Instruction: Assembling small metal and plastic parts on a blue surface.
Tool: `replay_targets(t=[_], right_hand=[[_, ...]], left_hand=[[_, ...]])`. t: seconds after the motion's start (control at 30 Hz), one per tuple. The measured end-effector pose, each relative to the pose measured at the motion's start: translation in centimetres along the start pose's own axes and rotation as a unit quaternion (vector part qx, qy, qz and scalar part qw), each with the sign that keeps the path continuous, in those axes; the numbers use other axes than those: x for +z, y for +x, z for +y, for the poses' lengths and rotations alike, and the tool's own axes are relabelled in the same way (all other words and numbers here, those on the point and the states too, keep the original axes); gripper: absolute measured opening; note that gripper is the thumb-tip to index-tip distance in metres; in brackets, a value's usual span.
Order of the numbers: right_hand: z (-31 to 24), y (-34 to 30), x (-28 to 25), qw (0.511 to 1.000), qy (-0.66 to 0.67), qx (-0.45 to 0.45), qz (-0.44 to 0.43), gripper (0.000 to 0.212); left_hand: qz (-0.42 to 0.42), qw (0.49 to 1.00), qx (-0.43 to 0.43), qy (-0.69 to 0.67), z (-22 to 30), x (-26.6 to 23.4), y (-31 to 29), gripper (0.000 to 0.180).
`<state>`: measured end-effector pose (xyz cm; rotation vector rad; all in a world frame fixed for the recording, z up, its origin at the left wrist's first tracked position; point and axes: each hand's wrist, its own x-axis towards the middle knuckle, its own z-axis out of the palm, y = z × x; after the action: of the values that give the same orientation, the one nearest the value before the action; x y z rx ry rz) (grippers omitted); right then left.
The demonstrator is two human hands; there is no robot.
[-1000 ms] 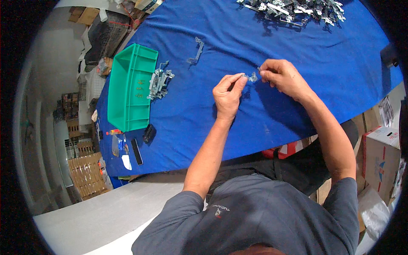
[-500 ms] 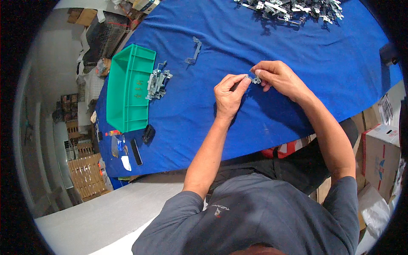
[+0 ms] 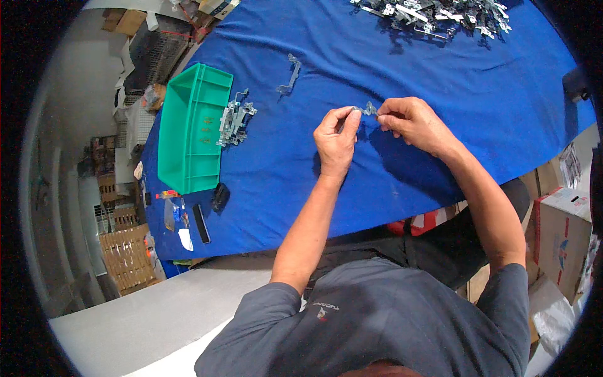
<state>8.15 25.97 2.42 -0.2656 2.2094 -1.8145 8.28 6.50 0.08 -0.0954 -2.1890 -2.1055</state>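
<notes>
Above the blue cloth, my left hand [image 3: 336, 141] pinches a small silver metal bracket [image 3: 370, 109] between thumb and fingers. The bracket's free end sticks out toward my right hand [image 3: 411, 122]. That hand is closed, its thumb and fingertips pressed together right at the bracket's end; whatever sits between them is too small to make out. A single long metal bracket [image 3: 289, 76] lies on the cloth, farther off to the left. Beyond it, a small heap of similar brackets [image 3: 235, 121] rests against the green bin.
The green divided bin [image 3: 195, 176] holds several small brass-coloured pieces [image 3: 206, 130]. A large pile of metal parts [image 3: 433, 14] lies at the far edge. Near the left edge are a black phone-like slab [image 3: 201, 224] and a dark object [image 3: 220, 197]. A cardboard box [image 3: 562, 235] stands at right.
The bracket between my hands has been turned and its protruding end now points up. My right fingertips have shifted slightly lower, to the end of the bracket; my left hand has moved a little left.
</notes>
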Motion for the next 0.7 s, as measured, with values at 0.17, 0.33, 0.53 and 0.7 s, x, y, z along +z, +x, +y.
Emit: replay_targets(t=[0.17,0.33,0.53,0.7], right_hand=[[0.1,-0.1,-0.2,0.999,-0.038,-0.011,0.011,0.022],[-0.1,-0.1,-0.2,0.998,-0.047,-0.040,0.021,0.020],[0.9,0.1,0.5,0.996,0.032,-0.038,0.067,0.018],[0.8,0.2,0.2,0.998,0.002,-0.035,0.044,0.018]], left_hand=[[-0.001,1.000,-0.010,-0.002,-0.2,0.4,0.1,0.012],[-0.022,0.999,0.022,0.030,-0.7,0.2,0.1,0.012],[-0.011,0.996,0.039,0.079,-0.8,0.4,0.0,0.011],[-0.024,0.992,0.062,0.105,-0.9,0.3,0.2,0.011]])
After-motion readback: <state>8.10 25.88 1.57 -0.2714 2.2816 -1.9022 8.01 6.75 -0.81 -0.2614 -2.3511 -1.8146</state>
